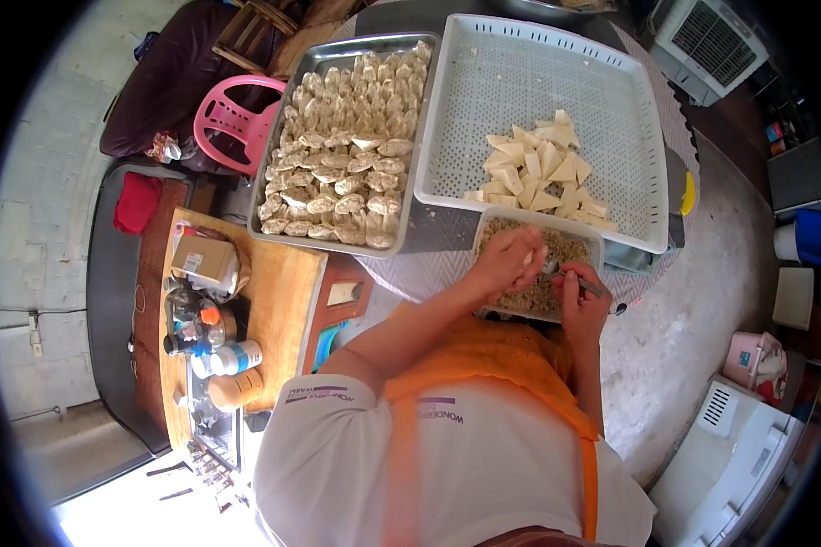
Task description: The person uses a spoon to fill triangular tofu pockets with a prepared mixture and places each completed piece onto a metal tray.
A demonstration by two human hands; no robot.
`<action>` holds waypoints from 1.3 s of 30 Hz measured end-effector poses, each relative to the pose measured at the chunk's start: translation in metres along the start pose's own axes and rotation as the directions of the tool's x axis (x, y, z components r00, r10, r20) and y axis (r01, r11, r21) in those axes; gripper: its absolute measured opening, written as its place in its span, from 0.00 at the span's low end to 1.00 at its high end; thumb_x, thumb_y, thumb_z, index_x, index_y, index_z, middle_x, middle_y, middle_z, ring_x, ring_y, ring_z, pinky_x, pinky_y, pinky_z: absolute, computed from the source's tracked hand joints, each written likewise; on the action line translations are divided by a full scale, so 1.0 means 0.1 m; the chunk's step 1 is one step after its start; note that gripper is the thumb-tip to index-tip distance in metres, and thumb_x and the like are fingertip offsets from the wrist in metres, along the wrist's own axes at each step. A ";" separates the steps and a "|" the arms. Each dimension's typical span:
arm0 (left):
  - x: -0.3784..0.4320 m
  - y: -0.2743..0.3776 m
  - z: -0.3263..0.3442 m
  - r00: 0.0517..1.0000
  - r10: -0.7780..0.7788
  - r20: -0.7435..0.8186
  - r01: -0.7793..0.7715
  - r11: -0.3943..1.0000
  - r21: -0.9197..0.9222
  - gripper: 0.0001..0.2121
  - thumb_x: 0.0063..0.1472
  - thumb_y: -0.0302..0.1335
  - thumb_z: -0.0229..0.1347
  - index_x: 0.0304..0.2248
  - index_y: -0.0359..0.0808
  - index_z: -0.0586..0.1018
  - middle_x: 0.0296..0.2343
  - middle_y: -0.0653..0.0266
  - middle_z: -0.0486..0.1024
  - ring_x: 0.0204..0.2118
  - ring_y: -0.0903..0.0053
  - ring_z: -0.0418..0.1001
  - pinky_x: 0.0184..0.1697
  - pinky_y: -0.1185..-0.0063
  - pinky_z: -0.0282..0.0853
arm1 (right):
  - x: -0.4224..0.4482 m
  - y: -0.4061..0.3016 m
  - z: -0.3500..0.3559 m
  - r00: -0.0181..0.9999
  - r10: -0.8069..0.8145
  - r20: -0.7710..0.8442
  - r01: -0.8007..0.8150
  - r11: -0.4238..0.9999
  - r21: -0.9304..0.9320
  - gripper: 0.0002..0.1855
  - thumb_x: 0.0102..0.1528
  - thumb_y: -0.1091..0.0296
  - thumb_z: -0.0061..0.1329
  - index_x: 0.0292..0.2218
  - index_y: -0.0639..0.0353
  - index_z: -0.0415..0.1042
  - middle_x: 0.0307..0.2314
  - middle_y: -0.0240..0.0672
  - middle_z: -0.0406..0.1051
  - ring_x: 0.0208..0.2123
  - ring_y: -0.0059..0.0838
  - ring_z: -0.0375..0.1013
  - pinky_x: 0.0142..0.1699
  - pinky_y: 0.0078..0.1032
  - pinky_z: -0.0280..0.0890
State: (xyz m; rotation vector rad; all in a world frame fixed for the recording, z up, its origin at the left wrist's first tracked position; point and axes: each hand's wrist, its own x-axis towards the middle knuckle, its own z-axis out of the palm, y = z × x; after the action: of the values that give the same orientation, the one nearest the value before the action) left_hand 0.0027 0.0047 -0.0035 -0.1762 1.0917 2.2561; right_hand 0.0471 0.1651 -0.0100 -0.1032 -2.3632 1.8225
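Note:
My left hand is curled over a plastic tub of crumbly brown filling. It grips a small pale piece, probably tofu, mostly hidden by the fingers. Close on its right, my right hand holds a metal spoon, whose bowl reaches toward the left fingers. Beyond the tub stands a white perforated plastic tray with a heap of pale triangular tofu pieces. To its left, a metal tray carries packed rows of stuffed tofu pieces.
A patterned cloth covers the table. A pink plastic chair is beside the metal tray. At left, a wooden cabinet holds a cardboard box and several jars. An air cooler stands at far right, a white appliance at lower right.

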 end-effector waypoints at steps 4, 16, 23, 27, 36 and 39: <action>-0.02 0.02 0.00 1.000 0.020 0.020 -0.022 0.991 0.129 0.16 0.64 0.39 0.40 0.21 0.39 0.63 0.10 0.71 0.58 0.10 0.85 0.54 0.12 0.87 0.47 | -0.01 -0.03 0.01 1.000 -0.005 -0.004 0.005 1.000 -0.005 0.06 0.54 0.75 0.42 0.30 0.65 0.70 0.18 0.34 0.71 0.18 0.17 0.69 0.24 0.14 0.64; 0.00 0.22 0.09 0.998 0.036 -0.052 -0.037 0.999 -0.026 0.15 0.64 0.39 0.36 0.33 0.35 0.66 0.27 0.58 0.71 0.15 0.81 0.58 0.16 0.84 0.55 | -0.02 0.00 -0.06 0.993 0.072 -0.096 -0.055 0.984 0.170 0.07 0.55 0.73 0.42 0.32 0.64 0.70 0.19 0.34 0.71 0.19 0.17 0.69 0.26 0.14 0.65; 0.08 0.13 -0.04 0.984 0.138 0.114 -0.150 0.983 0.102 0.18 0.66 0.37 0.32 0.38 0.34 0.70 0.26 0.67 0.67 0.26 0.81 0.62 0.26 0.82 0.58 | 0.01 -0.10 -0.21 0.979 0.101 -0.179 -0.032 0.936 0.350 0.08 0.57 0.75 0.37 0.33 0.66 0.68 0.20 0.36 0.70 0.18 0.19 0.68 0.25 0.15 0.65; 0.09 0.15 -0.03 0.997 0.076 0.032 -0.077 0.996 0.039 0.23 0.66 0.42 0.28 0.37 0.34 0.70 0.25 0.67 0.67 0.26 0.81 0.62 0.26 0.82 0.58 | 0.01 -0.14 -0.21 0.976 0.081 -0.203 0.000 0.929 0.370 0.08 0.57 0.75 0.36 0.33 0.66 0.68 0.20 0.37 0.70 0.19 0.20 0.68 0.25 0.15 0.65; 0.08 0.05 0.00 0.993 0.087 -0.077 -0.067 0.971 0.228 0.28 0.63 0.52 0.27 0.33 0.34 0.69 0.25 0.65 0.70 0.21 0.81 0.65 0.20 0.83 0.59 | 0.17 -0.36 -0.04 0.937 -0.308 0.163 0.304 0.951 0.053 0.07 0.55 0.74 0.40 0.30 0.66 0.70 0.20 0.34 0.70 0.22 0.20 0.70 0.27 0.18 0.65; 0.06 0.06 -0.02 0.997 0.078 -0.010 -0.073 0.963 0.258 0.28 0.62 0.53 0.28 0.32 0.35 0.69 0.21 0.64 0.69 0.18 0.81 0.63 0.18 0.84 0.56 | 0.19 -0.40 -0.03 0.879 -0.431 0.207 0.458 0.882 -0.107 0.07 0.54 0.74 0.41 0.29 0.67 0.70 0.20 0.35 0.70 0.22 0.20 0.70 0.27 0.18 0.65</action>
State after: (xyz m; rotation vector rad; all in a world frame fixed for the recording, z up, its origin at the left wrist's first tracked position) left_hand -0.0057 0.0034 -0.0031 -0.0502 1.4111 2.1558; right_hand 0.0299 0.1603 0.0309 0.5661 -2.3769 1.4789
